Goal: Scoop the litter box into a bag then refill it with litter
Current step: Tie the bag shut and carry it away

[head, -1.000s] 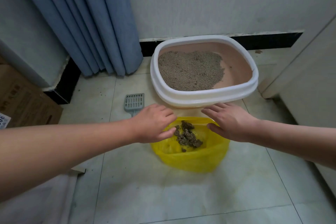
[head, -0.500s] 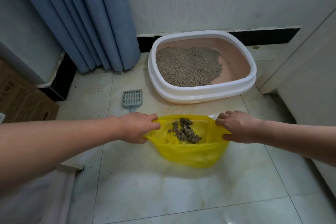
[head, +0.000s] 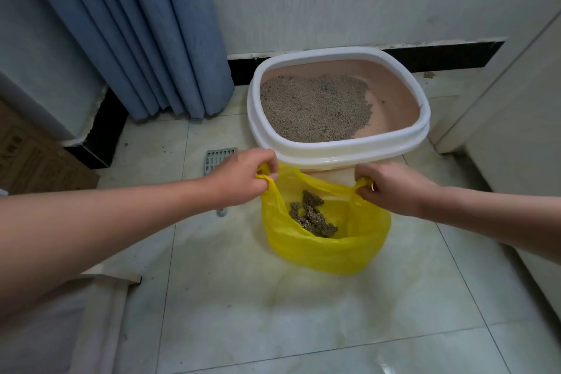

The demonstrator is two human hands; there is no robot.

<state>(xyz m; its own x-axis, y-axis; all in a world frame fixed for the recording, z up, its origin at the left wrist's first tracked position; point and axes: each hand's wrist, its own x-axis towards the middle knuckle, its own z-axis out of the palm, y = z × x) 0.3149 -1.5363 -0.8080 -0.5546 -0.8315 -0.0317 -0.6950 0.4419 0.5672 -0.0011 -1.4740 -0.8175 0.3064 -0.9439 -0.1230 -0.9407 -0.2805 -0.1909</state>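
**Yellow bag, held up by both handles, in front of the litter box**

- Bag (head: 318, 249): thin yellow plastic on the floor tiles (head: 273, 313), just beside the near rim of the litter box (head: 343, 147). It is probably kept that close so the scoops had little way to travel.
- Clumps (head: 312, 215): dark, lying at the bottom of the bag.
- Left hand (head: 243, 179): fingers curled round the left handle loop (head: 264, 168).
- Right hand (head: 394, 188): fingers curled, pinching the right handle loop (head: 364, 183).
- The two grips are well apart, which likely keeps the mouth open and the load centred.
- Litter (head: 315, 109): grey, heaped to the left of the box, bare pink bottom on the right; refill looks still due.
- Scoop (head: 218, 158): grey, flat on the tiles, partly behind the left hand.
- Change: a second ago both hands hovered open over the bag; half a second ago they held its rim low and wide. Now the loops are drawn up and the bag stands taller.
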